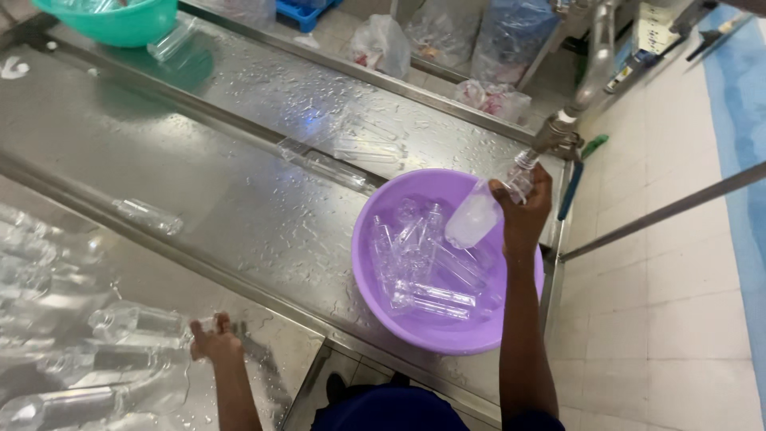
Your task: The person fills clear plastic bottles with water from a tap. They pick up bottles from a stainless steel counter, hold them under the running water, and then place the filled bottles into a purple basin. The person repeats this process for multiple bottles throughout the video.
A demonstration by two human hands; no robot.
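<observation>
Standing at a wet steel worktop (239, 199), the person works with both hands apart from each other; the purple basin (415, 319) serves as the landmark here. The worktop itself is beaded with water all around the basin, so anything set down on it could slide, and a bottle rolling off the near edge would land on the tiled floor (678, 303) to the basin's right. The basin sits close to that near edge and holds several clear plastic bottles (431, 299) lying in a heap; a knock from the forearm could tip it off.

Above the basin's far right rim, the right hand (527, 203) has its grip closed round the neck of a clear bottle (477, 219), mouth up against the tap (558, 136). The bottle is tilted, body hanging over the basin. If the mouth slips off the spout, water would likely spray over the worktop and floor, and wet fingers make that slip more probable.

Far left of the basin, the left hand (214, 342) pinches the neck of another clear bottle (136, 321) lying among a pile of similar ones. With eyes on the tap, that hold is unwatched and the bottle could drop or disturb the pile.

A green bowl (112, 20) sits well beyond the basin, at the far left.
</observation>
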